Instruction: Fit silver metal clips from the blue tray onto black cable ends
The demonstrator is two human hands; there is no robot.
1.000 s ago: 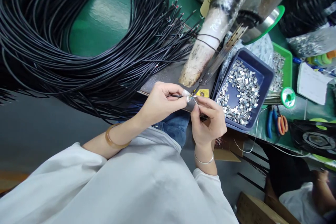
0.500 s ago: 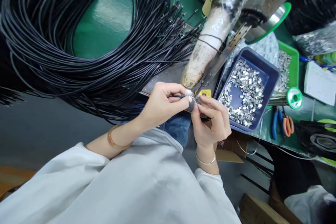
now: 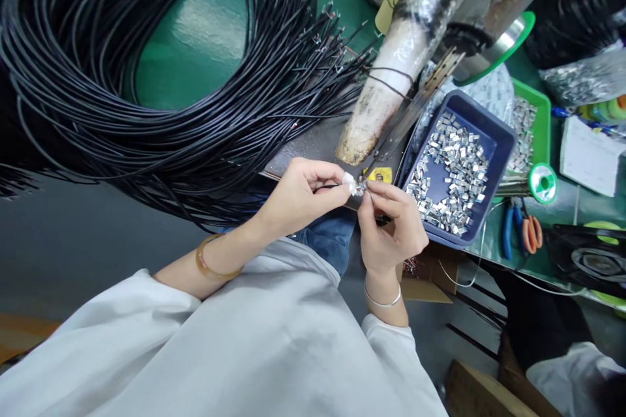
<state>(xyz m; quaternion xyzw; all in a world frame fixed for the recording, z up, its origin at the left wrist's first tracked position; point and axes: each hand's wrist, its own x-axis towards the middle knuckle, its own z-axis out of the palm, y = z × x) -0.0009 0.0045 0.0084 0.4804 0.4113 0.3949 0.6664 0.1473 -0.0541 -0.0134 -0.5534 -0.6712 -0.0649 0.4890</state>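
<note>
Between thumb and fingers, my left hand (image 3: 306, 192) pinches a black cable near its end, with white wrapping on the fingertips. My right hand (image 3: 394, 225) is closed at the cable's end, its thumb and fingertips pressed on a small silvery piece (image 3: 360, 187) beside thin coloured wires. The fingertips of both hands nearly meet. Just beyond them are the metal tip of a bench tool and a yellow piece (image 3: 379, 174). A large bundle of black cables (image 3: 195, 124) lies to the left, many with stripped ends.
A blue tray (image 3: 503, 143) of small metal pieces stands right of my hands, beside a green tray (image 3: 544, 117). A white wrapped pipe (image 3: 381, 91) slants down towards my hands. Pliers (image 3: 508, 231), a solder reel (image 3: 542, 183) and a white pad (image 3: 589, 153) lie farther right.
My fingertips have drawn closer together around the cable's end, and the right fingers have closed more. The view has shifted slightly, so the trays appear a little farther left.
</note>
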